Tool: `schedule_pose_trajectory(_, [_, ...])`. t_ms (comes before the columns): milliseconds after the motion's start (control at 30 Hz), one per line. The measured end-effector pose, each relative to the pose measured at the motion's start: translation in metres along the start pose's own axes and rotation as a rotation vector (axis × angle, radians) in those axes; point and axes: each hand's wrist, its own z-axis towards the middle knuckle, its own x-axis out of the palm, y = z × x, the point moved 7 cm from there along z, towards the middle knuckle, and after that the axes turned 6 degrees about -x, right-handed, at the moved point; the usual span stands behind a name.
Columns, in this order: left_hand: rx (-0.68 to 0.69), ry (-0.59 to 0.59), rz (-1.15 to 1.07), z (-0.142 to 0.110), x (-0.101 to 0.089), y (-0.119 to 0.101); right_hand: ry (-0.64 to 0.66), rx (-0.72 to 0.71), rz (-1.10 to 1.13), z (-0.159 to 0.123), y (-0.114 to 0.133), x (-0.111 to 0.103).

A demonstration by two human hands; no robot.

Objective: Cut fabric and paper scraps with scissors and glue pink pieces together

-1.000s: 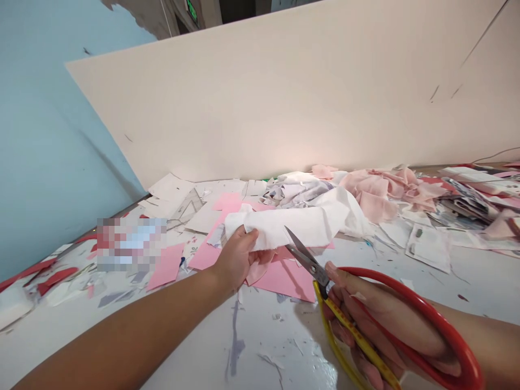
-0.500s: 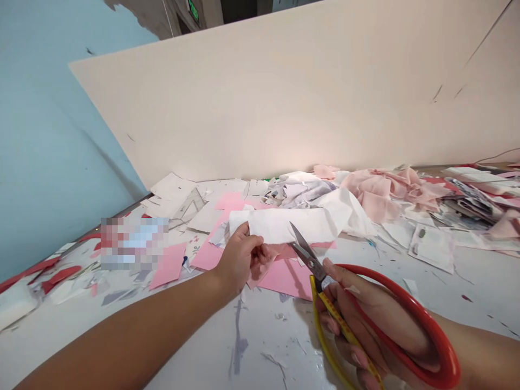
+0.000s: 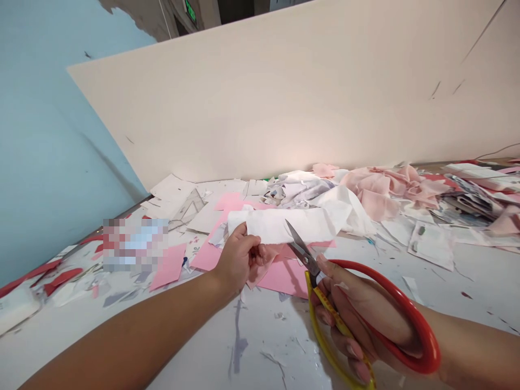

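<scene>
Head view: my left hand (image 3: 239, 260) pinches the near edge of a white strip (image 3: 270, 225) at mid-scene, its long axis running left to right. My right hand (image 3: 349, 311) is wrapped around scissors (image 3: 307, 261), whose parted blades point far and leftward. One blade overlaps the strip; the other's tip is hard to see. Pixelation obscures items at left.

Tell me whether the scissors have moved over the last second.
Yes: against the upright panel behind, the scissors have shifted left in view and slightly upward.
</scene>
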Motion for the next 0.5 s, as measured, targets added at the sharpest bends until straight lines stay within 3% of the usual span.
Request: schedule_pose_trajectory(500, [0.007, 0.007, 0.006, 0.0003, -0.0022, 0.0014, -0.044, -0.042, -0.043, 0.0066, -0.0015, -0.0076])
